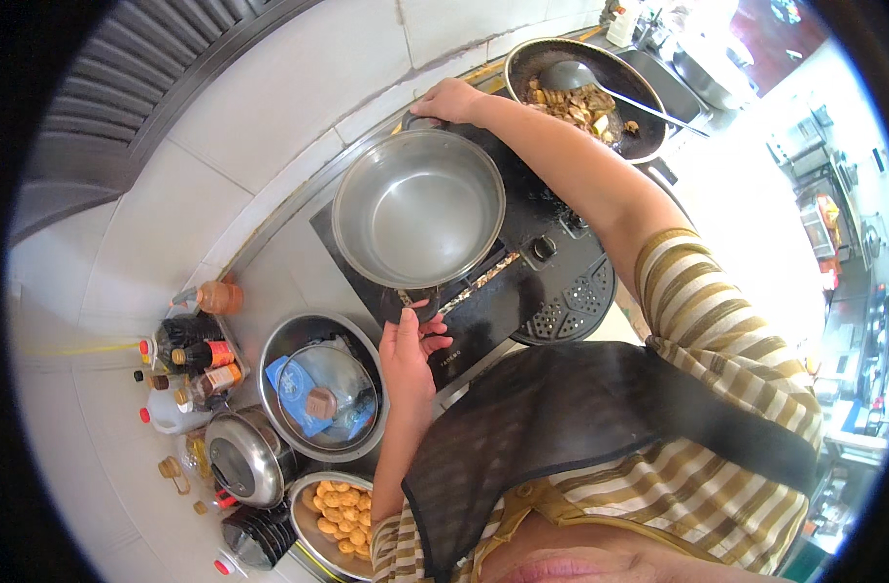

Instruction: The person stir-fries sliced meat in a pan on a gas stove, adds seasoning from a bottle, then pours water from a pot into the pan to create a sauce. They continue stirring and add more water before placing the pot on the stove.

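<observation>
A wide stainless steel pot (426, 211) without a lid is over the black gas hob (488, 321). Whether clear liquid covers its shiny bottom I cannot tell. My right hand (448, 102) grips the dark loop handle (419, 120) on the wall side. At the opposite handle (408, 302), my left hand (408, 350) holds on with thumb and a finger, its other fingers spread. Beyond my right forearm sits a dark wok (645, 95) with cooked brown pieces (579, 109) and a metal ladle (568, 75) in it.
Left of the pot stand a steel basin (269, 364) with a glass lid (342, 372), a lidded pot (248, 459), a bowl of golden balls (342, 514) and several bottles (204, 353). A control knob (543, 248) and perforated disc (576, 306) are near my apron (546, 408). A tiled wall (328, 65) rises behind.
</observation>
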`<action>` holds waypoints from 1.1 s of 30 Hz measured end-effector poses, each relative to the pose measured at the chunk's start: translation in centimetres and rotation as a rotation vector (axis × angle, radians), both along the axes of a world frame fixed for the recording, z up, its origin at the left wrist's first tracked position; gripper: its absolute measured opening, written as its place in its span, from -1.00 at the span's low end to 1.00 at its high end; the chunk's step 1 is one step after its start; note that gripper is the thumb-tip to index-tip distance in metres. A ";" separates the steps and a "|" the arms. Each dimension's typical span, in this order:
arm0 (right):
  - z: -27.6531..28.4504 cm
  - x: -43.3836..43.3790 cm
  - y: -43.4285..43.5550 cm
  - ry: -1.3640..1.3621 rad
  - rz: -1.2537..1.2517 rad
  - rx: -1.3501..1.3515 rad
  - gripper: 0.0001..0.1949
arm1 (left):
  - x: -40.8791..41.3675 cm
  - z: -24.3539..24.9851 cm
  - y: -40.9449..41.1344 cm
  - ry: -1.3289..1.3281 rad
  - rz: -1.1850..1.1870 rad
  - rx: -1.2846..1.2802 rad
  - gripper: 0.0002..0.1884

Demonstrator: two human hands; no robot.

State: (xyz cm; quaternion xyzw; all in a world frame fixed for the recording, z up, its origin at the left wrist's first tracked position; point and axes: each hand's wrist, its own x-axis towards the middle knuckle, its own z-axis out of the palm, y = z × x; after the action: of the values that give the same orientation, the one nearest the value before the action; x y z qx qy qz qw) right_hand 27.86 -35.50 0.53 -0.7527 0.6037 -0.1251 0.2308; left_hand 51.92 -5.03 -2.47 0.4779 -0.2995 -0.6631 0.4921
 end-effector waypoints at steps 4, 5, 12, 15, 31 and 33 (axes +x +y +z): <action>-1.0 -0.9 -0.5 0.038 0.060 -0.125 -0.37 | -0.9 0.6 0.0 -0.101 0.053 0.007 -0.64; -1.7 -1.4 -0.6 0.047 0.043 -0.189 -0.36 | -1.0 0.5 -0.1 -0.120 0.050 -0.019 -0.66; -1.0 -1.5 2.6 -0.078 -0.121 -0.101 -0.29 | 1.0 -0.3 -1.6 -0.191 0.183 -0.011 -0.68; -1.0 -2.5 3.8 -0.096 -0.157 -0.037 -0.27 | 1.3 0.2 -2.2 -0.225 0.203 -0.024 -0.68; 2.8 -4.7 15.9 -0.653 -0.565 0.184 -0.55 | 5.4 5.0 -8.2 -0.422 0.209 -0.064 -0.60; 4.4 -5.1 18.4 -0.753 -0.603 0.228 -0.61 | 5.9 6.0 -9.4 -0.386 0.155 -0.068 -0.60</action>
State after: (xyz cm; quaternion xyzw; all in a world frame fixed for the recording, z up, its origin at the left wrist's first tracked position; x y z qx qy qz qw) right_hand 22.78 -17.07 4.97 -0.4170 0.6790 -0.3827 0.4675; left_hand 57.84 -14.42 3.49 0.6006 -0.3729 -0.5090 0.4910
